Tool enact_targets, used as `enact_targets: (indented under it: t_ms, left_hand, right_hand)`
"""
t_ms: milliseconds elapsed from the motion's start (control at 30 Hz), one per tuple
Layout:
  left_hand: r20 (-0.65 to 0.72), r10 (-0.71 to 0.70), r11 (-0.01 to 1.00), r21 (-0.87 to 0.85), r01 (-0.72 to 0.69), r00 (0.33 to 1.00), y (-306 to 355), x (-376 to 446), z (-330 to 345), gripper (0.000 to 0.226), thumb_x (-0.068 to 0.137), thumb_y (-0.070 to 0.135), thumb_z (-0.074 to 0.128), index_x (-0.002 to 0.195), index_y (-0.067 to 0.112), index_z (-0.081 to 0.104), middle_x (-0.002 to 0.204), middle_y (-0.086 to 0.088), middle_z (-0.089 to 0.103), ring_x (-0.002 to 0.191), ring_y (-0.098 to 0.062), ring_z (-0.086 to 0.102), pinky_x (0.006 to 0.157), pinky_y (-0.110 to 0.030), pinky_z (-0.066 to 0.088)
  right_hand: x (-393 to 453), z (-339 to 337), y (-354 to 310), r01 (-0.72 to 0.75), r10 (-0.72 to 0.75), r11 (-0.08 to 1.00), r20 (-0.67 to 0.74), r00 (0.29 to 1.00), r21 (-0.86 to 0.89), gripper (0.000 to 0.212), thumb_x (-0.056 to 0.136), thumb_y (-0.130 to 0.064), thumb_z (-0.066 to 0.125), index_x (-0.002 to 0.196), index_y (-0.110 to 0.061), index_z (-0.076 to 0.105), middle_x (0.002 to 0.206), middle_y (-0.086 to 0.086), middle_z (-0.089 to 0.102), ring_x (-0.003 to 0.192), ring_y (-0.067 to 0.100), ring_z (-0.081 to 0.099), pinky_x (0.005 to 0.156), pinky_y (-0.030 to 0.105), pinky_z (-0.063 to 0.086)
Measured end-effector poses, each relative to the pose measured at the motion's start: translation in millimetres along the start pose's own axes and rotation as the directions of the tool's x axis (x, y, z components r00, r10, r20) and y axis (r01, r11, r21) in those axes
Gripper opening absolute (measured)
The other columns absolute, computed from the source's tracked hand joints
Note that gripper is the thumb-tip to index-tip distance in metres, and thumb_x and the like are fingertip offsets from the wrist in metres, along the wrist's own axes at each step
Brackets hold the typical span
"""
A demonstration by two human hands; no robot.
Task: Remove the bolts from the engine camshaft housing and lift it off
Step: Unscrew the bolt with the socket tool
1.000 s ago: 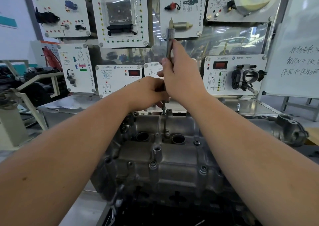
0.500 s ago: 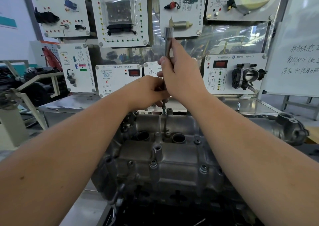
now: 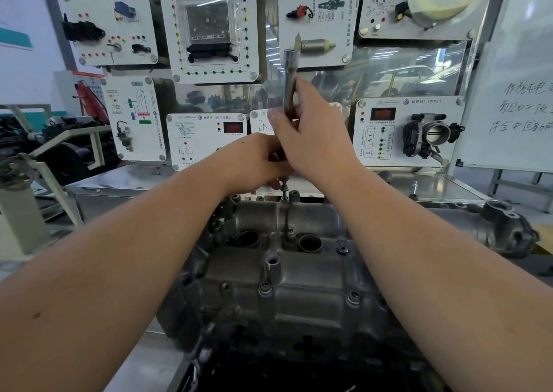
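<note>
Right hand (image 3: 314, 140) sits just above frame centre, fingers and thumb wrapped round a long socket extension (image 3: 289, 80) held near vertical, its chrome top end sticking up well clear of the knuckles. Left hand (image 3: 254, 164) is directly below-left and touching the right, fingers curled in under it around the tool's lower end; exactly what they pinch is hidden. Both forearms come in from the bottom corners and converge on that point. A thin bolt (image 3: 284, 190) shows just under the hands, standing upright over a boss at the far edge of the camshaft housing (image 3: 284, 272). Housing fills lower centre of frame, grey cast metal, two open round bores side by side near its middle, several bolt heads seated along the near flange. Far edge of housing sits close against the steel bench (image 3: 125, 182). To the right, a cast flange piece (image 3: 508, 230) lies near the housing end. Behind the bench, training display panels (image 3: 209, 26) fill the upper frame just beyond the tool top; whiteboard (image 3: 514, 77) at upper right.
</note>
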State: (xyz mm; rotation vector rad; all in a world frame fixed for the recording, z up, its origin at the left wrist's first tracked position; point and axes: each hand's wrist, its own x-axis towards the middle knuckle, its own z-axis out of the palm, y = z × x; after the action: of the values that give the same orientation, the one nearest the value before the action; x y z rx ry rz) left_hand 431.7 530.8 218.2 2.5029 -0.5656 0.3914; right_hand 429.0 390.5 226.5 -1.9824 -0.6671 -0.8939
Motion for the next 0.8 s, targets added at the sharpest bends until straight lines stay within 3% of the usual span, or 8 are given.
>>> enact_targets:
  t_ms: [133, 200, 333, 400, 467, 533, 633, 800]
  left_hand:
    - [-0.006, -0.013, 1.0, 0.004, 0.013, 1.0, -1.4, 2.5, 1.6, 0.018, 0.093, 0.038, 0.064, 0.101, 0.022, 0.069, 0.084, 0.009, 0.076, 0.071, -0.001, 0.073, 0.075, -0.03, 0.057]
    - [0.006, -0.005, 1.0, -0.026, 0.006, 1.0, -1.7, 1.8, 1.2, 0.015, 0.095, 0.032, 0.063, 0.103, 0.022, 0.07, 0.085, 0.015, 0.076, 0.073, 0.0, 0.073, 0.068, -0.02, 0.055]
    - [0.01, -0.005, 0.998, -0.062, 0.005, 1.0, -0.7, -0.4, -0.3, 0.01, 0.098, 0.022, 0.061, 0.095, 0.027, 0.069, 0.081, 0.025, 0.073, 0.074, 0.003, 0.072, 0.054, -0.004, 0.044]
    - [0.002, -0.002, 0.999, -0.054, 0.002, 1.0, 0.8, -0.9, -0.3, 0.006, 0.096, 0.027, 0.063, 0.093, 0.031, 0.067, 0.082, 0.021, 0.074, 0.073, 0.001, 0.073, 0.054, -0.006, 0.046]
    - [-0.002, 0.001, 1.0, -0.032, -0.001, 1.0, 1.9, -1.2, -0.2, 0.004, 0.092, 0.035, 0.067, 0.095, 0.032, 0.066, 0.083, 0.011, 0.076, 0.072, -0.002, 0.073, 0.059, -0.016, 0.053]
    - [-0.007, 0.0, 1.0, -0.017, 0.0, 1.0, 0.8, -0.4, 0.4, 0.011, 0.092, 0.037, 0.069, 0.098, 0.029, 0.068, 0.086, 0.008, 0.076, 0.071, -0.002, 0.073, 0.07, -0.025, 0.056]
    - [0.008, -0.012, 1.0, -0.025, 0.012, 1.0, 2.3, -1.1, 1.1, 0.015, 0.096, 0.036, 0.063, 0.102, 0.025, 0.07, 0.089, 0.009, 0.076, 0.072, 0.0, 0.073, 0.078, -0.031, 0.058]
    - [0.014, -0.011, 0.999, -0.049, 0.011, 1.0, 2.7, -2.4, 0.3, 0.011, 0.099, 0.03, 0.058, 0.101, 0.028, 0.069, 0.088, 0.012, 0.076, 0.072, 0.0, 0.073, 0.069, -0.026, 0.055]
  right_hand:
    - [2.1, -2.5, -0.1, 0.003, -0.003, 1.0, -0.053, 0.999, -0.009, 0.018, 0.099, -0.025, 0.057, 0.114, -0.017, 0.061, 0.084, -0.011, 0.065, 0.079, 0.012, 0.066, 0.068, 0.027, 0.051]
    - [3.0, -2.1, -1.0, -0.011, 0.011, 1.0, -0.015, 1.0, -0.003, 0.018, 0.101, -0.022, 0.053, 0.115, -0.013, 0.058, 0.088, -0.001, 0.068, 0.087, 0.019, 0.069, 0.077, 0.038, 0.056]
    - [2.4, -0.7, -3.4, -0.032, 0.031, 0.999, 0.051, 0.998, 0.005, 0.046, 0.104, -0.021, 0.046, 0.149, -0.015, 0.036, 0.093, 0.006, 0.07, 0.088, 0.021, 0.071, 0.08, 0.043, 0.058]
    - [0.2, -1.5, -3.1, -0.02, 0.02, 1.0, 0.034, 0.999, 0.011, 0.057, 0.103, -0.024, 0.049, 0.156, -0.02, 0.026, 0.089, 0.002, 0.07, 0.079, 0.015, 0.069, 0.073, 0.035, 0.057]
    - [-1.5, -2.6, -3.5, 0.008, -0.008, 1.0, -0.009, 1.0, 0.006, 0.055, 0.101, -0.028, 0.055, 0.151, -0.023, 0.036, 0.093, -0.003, 0.07, 0.078, 0.013, 0.066, 0.071, 0.03, 0.053]
    - [-0.8, -3.1, -3.5, 0.018, -0.018, 1.0, -0.026, 0.999, -0.002, 0.044, 0.1, -0.027, 0.057, 0.143, -0.02, 0.046, 0.096, -0.003, 0.07, 0.084, 0.015, 0.067, 0.077, 0.033, 0.055]
    - [2.3, -2.9, -3.1, -0.015, 0.015, 1.0, 0.004, 1.0, 0.008, 0.04, 0.103, -0.021, 0.051, 0.142, -0.013, 0.045, 0.096, 0.0, 0.071, 0.085, 0.017, 0.071, 0.08, 0.039, 0.058]
    - [1.6, -2.7, -1.7, -0.033, 0.033, 0.999, 0.032, 0.999, 0.008, 0.044, 0.104, -0.021, 0.047, 0.146, -0.012, 0.04, 0.098, 0.003, 0.071, 0.086, 0.02, 0.071, 0.081, 0.042, 0.058]
